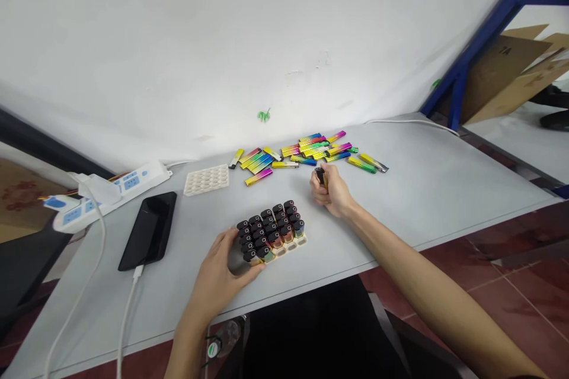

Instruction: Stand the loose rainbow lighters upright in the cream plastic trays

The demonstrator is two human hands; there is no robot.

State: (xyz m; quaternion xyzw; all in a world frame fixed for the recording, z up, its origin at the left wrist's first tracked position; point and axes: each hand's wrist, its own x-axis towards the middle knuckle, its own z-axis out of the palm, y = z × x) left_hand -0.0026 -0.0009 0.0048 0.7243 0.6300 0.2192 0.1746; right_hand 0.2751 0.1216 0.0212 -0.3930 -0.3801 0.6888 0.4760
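My left hand [217, 275] rests on the table at the left end of a white slotted tray [291, 247], steadying it between thumb and fingers. Standing upright in that tray are rows of shiny colored flat tubes with black caps [269, 226], each cap marked with a small ring. A few slots along its front right edge hold nothing. To the tray's upper right, my right hand [331, 189] is closed around one black-capped tube [320, 175], cap end up; most of its body is hidden by the fingers. Behind lies a loose pile of rainbow metallic tubes [313, 145].
A second white slotted tray [207, 180] lies farther back at left. Beside it are a black phone [149, 231] on a charging cable and a white power strip [115, 192]. A blue metal frame [460, 83] and cardboard boxes [511, 71] stand at right.
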